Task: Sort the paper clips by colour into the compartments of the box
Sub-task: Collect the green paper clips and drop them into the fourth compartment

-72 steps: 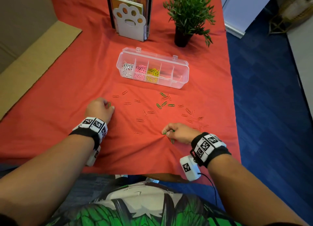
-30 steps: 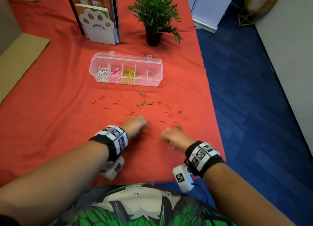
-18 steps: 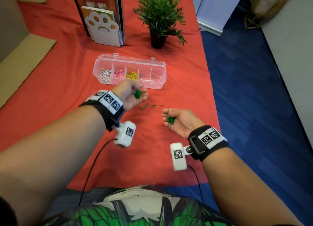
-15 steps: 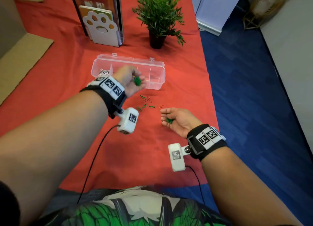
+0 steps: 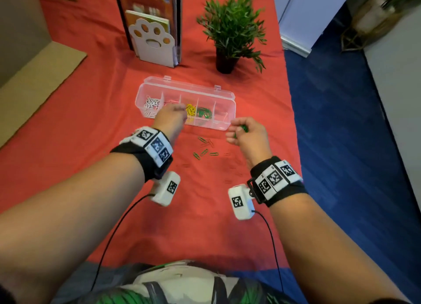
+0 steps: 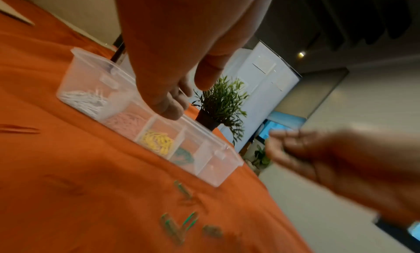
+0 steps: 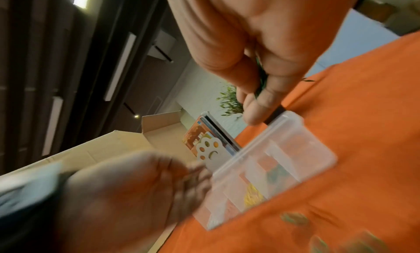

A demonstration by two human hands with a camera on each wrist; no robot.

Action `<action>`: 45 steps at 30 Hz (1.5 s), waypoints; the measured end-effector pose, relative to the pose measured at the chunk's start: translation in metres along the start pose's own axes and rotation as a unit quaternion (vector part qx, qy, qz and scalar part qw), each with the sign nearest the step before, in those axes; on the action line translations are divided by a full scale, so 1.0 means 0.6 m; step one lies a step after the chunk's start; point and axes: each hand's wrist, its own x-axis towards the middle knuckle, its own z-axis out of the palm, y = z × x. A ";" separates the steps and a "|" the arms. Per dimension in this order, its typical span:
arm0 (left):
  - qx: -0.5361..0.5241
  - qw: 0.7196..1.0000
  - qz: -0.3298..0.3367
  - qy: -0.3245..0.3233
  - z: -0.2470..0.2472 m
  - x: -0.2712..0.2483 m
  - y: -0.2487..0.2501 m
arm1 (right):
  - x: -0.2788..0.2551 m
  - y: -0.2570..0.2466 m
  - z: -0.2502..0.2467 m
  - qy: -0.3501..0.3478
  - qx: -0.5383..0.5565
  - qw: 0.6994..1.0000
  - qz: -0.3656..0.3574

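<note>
Left hand [image 5: 171, 119] hangs over the box [image 5: 224, 94] near the pink and yellow cells, fingers loosely bent, nothing seen in them. White, pink, yellow clips sit in the cells under and left of it; green clips [image 5: 204, 112] fill the cell just right of its fingertips. Right hand [image 5: 247, 133] is just right of the box's near corner, pinching a green bunch [image 5: 243, 128]. Loose clips [image 5: 206, 149] lie on the cloth [image 5: 91, 112] between the wrists. Step: dropping greens. Next, likely: carry the bunch left over the green cell, let go.
</note>
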 end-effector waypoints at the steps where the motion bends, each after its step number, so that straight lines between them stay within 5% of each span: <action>1: 0.029 0.999 0.016 0.002 -0.011 -0.011 -0.017 | 0.012 -0.017 0.011 0.008 -0.002 1.000 -0.029; 7: 0.105 0.994 0.022 0.012 -0.068 -0.062 -0.097 | 0.091 -0.040 0.094 0.032 -0.095 0.988 -0.116; 10: 0.130 0.991 0.033 -0.008 -0.077 -0.070 -0.112 | 0.114 -0.021 0.111 -0.043 -0.202 0.976 -0.075; 17: 0.238 0.966 0.069 -0.074 -0.061 -0.067 -0.128 | 0.076 0.007 0.043 0.004 -0.196 0.978 -0.066; 21: 0.359 0.918 0.134 -0.097 -0.020 -0.072 -0.115 | 0.012 0.024 -0.032 -0.006 -0.376 0.925 -0.050; 29: 0.529 0.807 0.215 -0.151 0.054 -0.063 -0.119 | -0.082 0.132 -0.114 -0.085 -0.531 0.842 0.049; 36: 0.546 0.794 0.241 -0.114 0.048 -0.059 -0.138 | -0.108 0.171 -0.099 -0.106 -0.607 0.787 -0.040; 38: 0.539 0.801 0.236 -0.111 0.045 -0.058 -0.141 | -0.101 0.164 -0.100 -0.110 -0.596 0.795 -0.022; 41: 0.491 0.834 0.225 -0.108 0.040 -0.051 -0.146 | -0.078 0.153 -0.097 -0.115 -0.491 0.863 0.039; 45: 0.400 0.895 0.185 -0.070 0.035 -0.046 -0.144 | -0.059 0.127 -0.074 -0.130 -0.162 0.966 0.151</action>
